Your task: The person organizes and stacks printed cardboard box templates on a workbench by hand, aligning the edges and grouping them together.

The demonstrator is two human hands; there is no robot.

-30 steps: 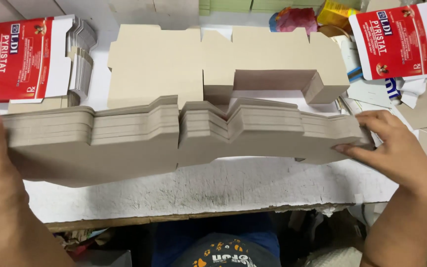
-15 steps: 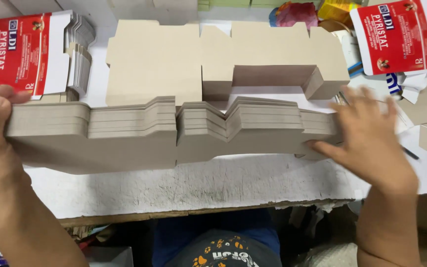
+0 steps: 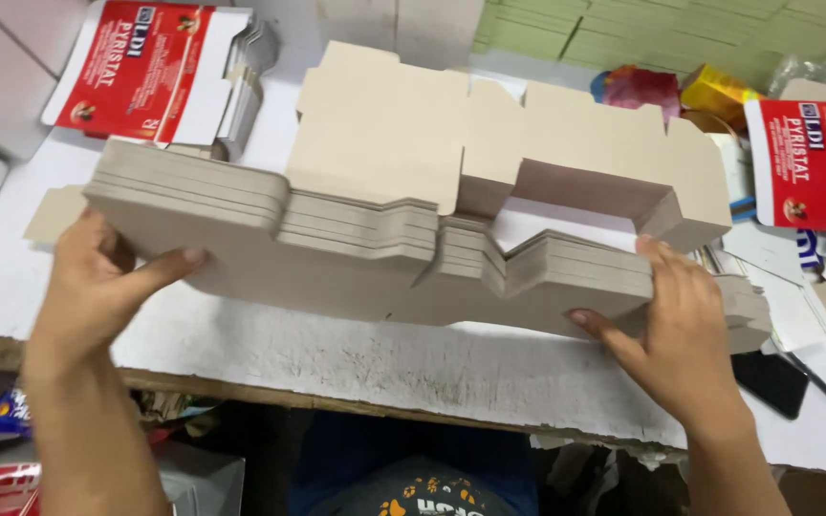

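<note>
A thick stack of flat cardboard cutouts (image 3: 375, 253) is held just above the white worktop (image 3: 384, 363), gripped at both ends so the sheets stay squared. The left hand (image 3: 97, 287) clamps the nine-o'clock end, thumb on top; the right hand (image 3: 685, 330) presses the three-o'clock end, fingers (image 3: 671, 277) spread. More cutouts (image 3: 489, 143) lie at twelve o'clock.

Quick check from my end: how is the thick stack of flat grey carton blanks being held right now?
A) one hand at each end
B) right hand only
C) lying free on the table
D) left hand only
A: the left hand grips one end of the stack of carton blanks and the right hand clasps the other.
</note>
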